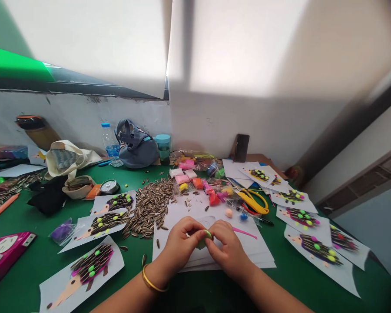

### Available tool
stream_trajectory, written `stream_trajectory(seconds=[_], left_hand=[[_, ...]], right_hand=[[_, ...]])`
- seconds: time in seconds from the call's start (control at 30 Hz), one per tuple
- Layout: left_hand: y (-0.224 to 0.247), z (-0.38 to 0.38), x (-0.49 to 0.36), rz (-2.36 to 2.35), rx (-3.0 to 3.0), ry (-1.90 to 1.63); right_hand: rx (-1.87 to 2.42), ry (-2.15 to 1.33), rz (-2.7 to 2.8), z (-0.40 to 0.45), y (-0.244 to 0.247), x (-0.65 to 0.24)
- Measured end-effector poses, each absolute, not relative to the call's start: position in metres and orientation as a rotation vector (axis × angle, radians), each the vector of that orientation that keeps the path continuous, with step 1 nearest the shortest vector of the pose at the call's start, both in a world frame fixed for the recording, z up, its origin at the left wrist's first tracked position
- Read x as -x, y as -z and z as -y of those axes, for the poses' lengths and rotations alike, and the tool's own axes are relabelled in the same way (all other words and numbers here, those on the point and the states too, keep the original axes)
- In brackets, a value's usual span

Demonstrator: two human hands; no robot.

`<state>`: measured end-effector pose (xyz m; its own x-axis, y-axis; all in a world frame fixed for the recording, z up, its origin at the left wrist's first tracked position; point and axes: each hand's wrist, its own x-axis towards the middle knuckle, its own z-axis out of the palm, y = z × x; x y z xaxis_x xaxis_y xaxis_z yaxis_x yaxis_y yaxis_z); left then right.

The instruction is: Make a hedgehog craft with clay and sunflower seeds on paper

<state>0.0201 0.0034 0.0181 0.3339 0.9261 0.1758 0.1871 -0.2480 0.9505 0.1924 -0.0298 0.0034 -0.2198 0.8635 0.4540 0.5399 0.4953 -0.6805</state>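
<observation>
Green-covered table (299,278): lies under everything and reaches out on all sides of the white paper stack.
White paper stack (259,254): overlapping flat sheets, just beyond the forearms.
Spiny-animal collages on white paper (87,269): several, left and right of the stack, their backs covered in striped seeds and round coloured dots.
Heap of black-and-white striped seeds (150,211): along the stack's left side, a few strays on it.
Left hand (182,243) and right hand (226,245): close together above the stack's near half, fingertips of both pinching one green piece between them.
Red, pink and white soft packets (214,198): around the stack's far edge.
Thin pink plastic stick (246,233): on the stack, beyond the right hand.
Bright-green soft-looking lump (207,234): between the fingertips, over the stack, partly hidden.
Step at the lump: apparently working or parting it by fingertip; which, I cannot tell.
Next move's demand: probably light, even pressure, thumbs kept close, so the piece doesn't deform unevenly.
</observation>
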Motion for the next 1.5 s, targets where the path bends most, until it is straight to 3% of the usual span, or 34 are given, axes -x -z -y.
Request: stream_trajectory(seconds=[1.5], left_hand=[[-0.0168, -0.0038, -0.0201, -1.012, -1.69, -0.955]], right_hand=[[1.206, -0.448, 1.894, 0.0305, -0.0039, -0.1939]])
